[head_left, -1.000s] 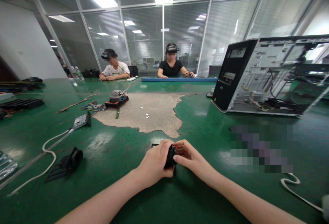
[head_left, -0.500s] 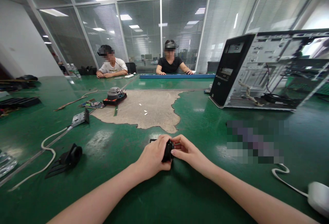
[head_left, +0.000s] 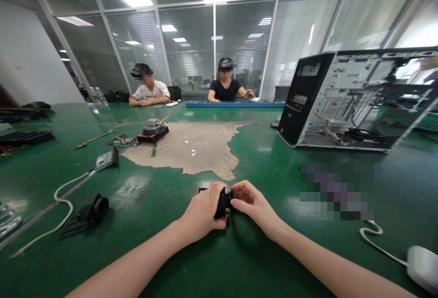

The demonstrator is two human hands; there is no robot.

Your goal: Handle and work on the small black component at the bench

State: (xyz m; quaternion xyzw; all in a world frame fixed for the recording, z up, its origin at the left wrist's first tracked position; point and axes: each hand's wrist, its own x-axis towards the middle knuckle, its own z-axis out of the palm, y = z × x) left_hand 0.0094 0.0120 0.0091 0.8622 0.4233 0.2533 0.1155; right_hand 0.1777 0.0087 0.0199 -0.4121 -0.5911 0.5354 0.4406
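Observation:
A small black device [head_left: 221, 203] is held above the green table [head_left: 164, 261], in front of the bare brown patch. My left hand [head_left: 205, 206] is wrapped round its body from the left, and covers much of it. On its right side a round black part [head_left: 230, 198] sticks out, pinched between the thumb and fingers of my right hand [head_left: 248, 201]. Whether that part is loose from the body cannot be made out. To the left lies a black plastic bracket with a round ring [head_left: 94, 211].
An open computer case [head_left: 308, 101] stands at the right, with a white adapter [head_left: 422, 264] and cable nearer. At the left are a metal bracket [head_left: 106, 159], a cord and a heatsink fan [head_left: 153, 129]. Two people [head_left: 226, 88] sit across the table.
The round black part and my right fingers have shifted slightly right, showing more of it beside the body. Across the table, one person's hand has lifted.

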